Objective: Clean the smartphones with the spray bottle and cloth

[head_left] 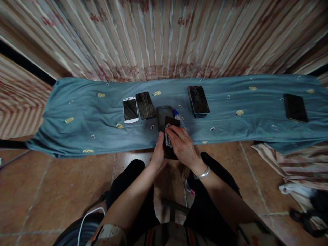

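Note:
My left hand point(159, 152) grips a dark smartphone point(171, 154) by its left edge, above the near edge of the cloth-covered table. Pressed to the phone's face is a crumpled, patterned cloth point(168, 137), pinched in my right hand point(183, 145). Just beyond the held phone lies another dark smartphone point(164, 112), partly covered by it. A blue-tipped object point(175, 112) shows beside it, mostly hidden behind my right hand; its kind is unclear. To the left rest a white smartphone point(130, 110) and a black smartphone point(145, 105), side by side.
A stack of dark phones point(199, 100) sits right of centre, and a lone black phone point(295, 107) lies far right. Blue-green patterned fabric point(102, 116) covers the long narrow table. A pleated curtain point(164, 41) hangs behind it. A white cable point(87, 218) is at lower left.

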`<action>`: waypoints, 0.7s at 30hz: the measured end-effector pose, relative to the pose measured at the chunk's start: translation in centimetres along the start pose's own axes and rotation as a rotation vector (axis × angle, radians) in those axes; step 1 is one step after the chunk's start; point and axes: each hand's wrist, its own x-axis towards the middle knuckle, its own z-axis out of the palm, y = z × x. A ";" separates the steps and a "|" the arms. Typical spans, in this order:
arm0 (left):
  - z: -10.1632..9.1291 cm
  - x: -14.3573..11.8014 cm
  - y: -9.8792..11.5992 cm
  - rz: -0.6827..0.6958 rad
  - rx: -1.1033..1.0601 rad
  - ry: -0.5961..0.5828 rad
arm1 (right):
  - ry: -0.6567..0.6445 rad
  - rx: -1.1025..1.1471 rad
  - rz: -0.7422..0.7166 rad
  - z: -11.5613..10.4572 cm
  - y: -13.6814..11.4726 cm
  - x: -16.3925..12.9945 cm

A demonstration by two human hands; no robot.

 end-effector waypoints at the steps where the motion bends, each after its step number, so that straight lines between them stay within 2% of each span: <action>1: -0.1 0.0 -0.1 -0.007 0.006 -0.016 | 0.011 0.001 -0.004 0.0 0.1 0.1; 9: -0.3 -0.3 -0.6 0.008 0.061 -0.119 | 0.022 -0.010 0.014 -0.1 1.3 0.4; 16: -0.6 -0.4 -1.0 0.028 0.130 -0.154 | 0.044 -0.044 0.039 -0.3 2.4 0.9; 21: -0.5 -0.6 -0.6 0.009 0.145 -0.135 | 0.062 -0.056 0.035 -0.3 2.6 1.2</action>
